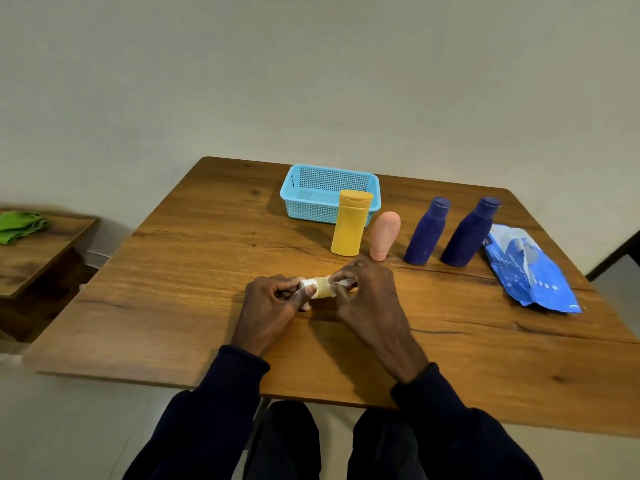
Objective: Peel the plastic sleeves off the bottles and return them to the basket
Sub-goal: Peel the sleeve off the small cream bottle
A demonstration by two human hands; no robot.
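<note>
Dark cuffs lead to the left hand, its fingers curled round the white-capped end of a small tan bottle lying well nearer than the basket. The right hand pinches its whitish sleeve. From just before the basket rightward stand a yellow bottle, a pink bottle and two blue bottles.
</note>
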